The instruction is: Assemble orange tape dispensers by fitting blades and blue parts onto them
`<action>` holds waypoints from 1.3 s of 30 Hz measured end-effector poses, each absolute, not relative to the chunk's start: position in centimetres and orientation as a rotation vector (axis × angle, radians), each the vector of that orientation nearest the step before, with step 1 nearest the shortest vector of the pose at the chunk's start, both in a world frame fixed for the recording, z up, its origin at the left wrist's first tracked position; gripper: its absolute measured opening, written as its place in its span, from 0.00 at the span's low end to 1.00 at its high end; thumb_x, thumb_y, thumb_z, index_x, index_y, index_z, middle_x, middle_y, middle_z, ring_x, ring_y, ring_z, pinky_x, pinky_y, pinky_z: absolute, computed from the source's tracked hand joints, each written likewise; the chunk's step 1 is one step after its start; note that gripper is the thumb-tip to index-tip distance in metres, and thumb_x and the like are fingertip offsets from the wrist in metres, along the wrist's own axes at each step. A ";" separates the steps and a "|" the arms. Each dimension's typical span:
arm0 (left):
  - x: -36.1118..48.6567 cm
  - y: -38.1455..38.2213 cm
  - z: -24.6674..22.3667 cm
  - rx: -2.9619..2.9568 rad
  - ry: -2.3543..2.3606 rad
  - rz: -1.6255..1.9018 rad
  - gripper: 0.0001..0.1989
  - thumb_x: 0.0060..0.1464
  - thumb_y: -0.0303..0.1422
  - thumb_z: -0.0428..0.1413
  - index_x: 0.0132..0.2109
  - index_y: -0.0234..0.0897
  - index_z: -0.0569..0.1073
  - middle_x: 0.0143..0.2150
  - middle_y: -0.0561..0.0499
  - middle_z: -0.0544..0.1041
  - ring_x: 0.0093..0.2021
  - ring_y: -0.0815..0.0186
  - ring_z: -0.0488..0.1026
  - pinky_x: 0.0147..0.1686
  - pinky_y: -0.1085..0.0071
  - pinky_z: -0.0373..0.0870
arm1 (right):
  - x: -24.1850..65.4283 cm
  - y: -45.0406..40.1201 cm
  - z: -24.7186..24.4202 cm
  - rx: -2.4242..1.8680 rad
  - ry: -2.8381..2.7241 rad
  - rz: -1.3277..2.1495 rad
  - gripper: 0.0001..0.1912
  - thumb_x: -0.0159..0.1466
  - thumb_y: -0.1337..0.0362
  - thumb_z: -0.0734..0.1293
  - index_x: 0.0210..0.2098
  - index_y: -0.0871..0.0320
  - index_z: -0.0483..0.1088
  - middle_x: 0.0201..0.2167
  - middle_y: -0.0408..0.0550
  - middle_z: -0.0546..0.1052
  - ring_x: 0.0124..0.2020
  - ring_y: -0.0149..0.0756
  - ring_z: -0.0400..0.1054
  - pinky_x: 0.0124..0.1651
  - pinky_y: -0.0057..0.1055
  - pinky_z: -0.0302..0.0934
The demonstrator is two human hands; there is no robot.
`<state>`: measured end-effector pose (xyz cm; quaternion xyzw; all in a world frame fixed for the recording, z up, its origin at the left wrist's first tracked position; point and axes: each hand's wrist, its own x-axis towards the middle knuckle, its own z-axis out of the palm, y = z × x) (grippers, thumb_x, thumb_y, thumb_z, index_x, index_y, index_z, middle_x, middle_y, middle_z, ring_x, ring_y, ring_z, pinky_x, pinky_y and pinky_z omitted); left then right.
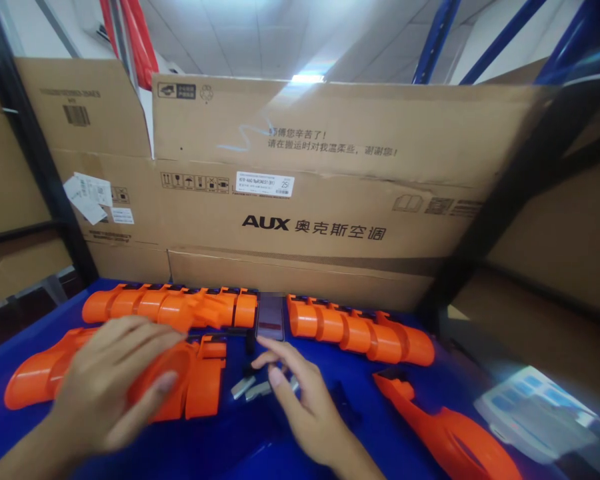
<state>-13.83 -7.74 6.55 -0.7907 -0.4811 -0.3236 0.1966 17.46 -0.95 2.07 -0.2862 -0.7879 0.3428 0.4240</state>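
My left hand (113, 380), slightly blurred, is at the left, its fingers over and its thumb below a curved orange plastic part (165, 377). The far side of this grip is hidden. Behind and beside it lie more orange plastic parts (203, 383) in a row. My right hand (305, 400) is near the middle, thumb and index finger apart, with nothing visible between them. Its fingertips are close to small silver metal pieces (243, 387) and a small black piece (251, 370); whether they touch is unclear. Just beyond the index finger lies a dark phone-like slab (270, 317).
Orange parts line the back of the blue surface (190, 447), left (150, 303) and right (363, 333). A longer orange part with an oval opening (445, 427) lies front right, beside a clear plastic box (535, 413). A cardboard wall (320, 273) and dark posts (480, 220) enclose the back.
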 end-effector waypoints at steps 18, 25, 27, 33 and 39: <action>-8.8 -5.1 2.9 -2.812 -1.194 -0.462 0.41 0.64 0.54 0.50 0.77 0.49 0.45 0.71 0.43 0.67 0.67 0.46 0.67 0.64 0.48 0.64 | 19.5 2.2 2.1 -0.874 -0.922 1.217 0.18 0.61 0.50 0.72 0.28 0.58 0.71 0.13 0.38 0.69 0.13 0.25 0.53 0.16 0.22 0.44; -12.9 -5.3 2.0 -2.799 -1.131 -0.262 0.37 0.62 0.51 0.57 0.73 0.54 0.57 0.63 0.46 0.77 0.60 0.48 0.75 0.60 0.52 0.69 | 19.5 1.9 2.6 -0.844 -0.905 1.196 0.17 0.62 0.52 0.72 0.26 0.57 0.69 0.14 0.39 0.70 0.14 0.26 0.56 0.16 0.22 0.47; -12.9 -5.6 2.4 -2.829 -1.090 -0.260 0.41 0.58 0.55 0.58 0.74 0.55 0.55 0.66 0.46 0.74 0.62 0.47 0.73 0.62 0.51 0.68 | 19.5 1.8 2.6 -0.839 -0.916 1.199 0.17 0.62 0.52 0.72 0.26 0.57 0.70 0.14 0.39 0.70 0.14 0.26 0.56 0.16 0.22 0.47; -10.5 -7.1 1.9 -2.930 -0.722 -0.184 0.32 0.63 0.48 0.58 0.71 0.53 0.62 0.66 0.49 0.75 0.57 0.53 0.78 0.58 0.57 0.72 | 19.7 1.7 2.6 -0.853 -0.886 1.212 0.17 0.61 0.52 0.73 0.27 0.57 0.69 0.14 0.39 0.70 0.16 0.26 0.59 0.19 0.22 0.49; -6.6 -6.9 -2.8 -2.728 -0.533 -0.347 0.16 0.70 0.34 0.50 0.58 0.38 0.75 0.53 0.47 0.84 0.37 0.60 0.81 0.36 0.64 0.77 | 19.5 1.8 2.6 -0.849 -0.900 1.221 0.16 0.61 0.53 0.73 0.27 0.57 0.70 0.15 0.39 0.69 0.16 0.26 0.59 0.19 0.22 0.49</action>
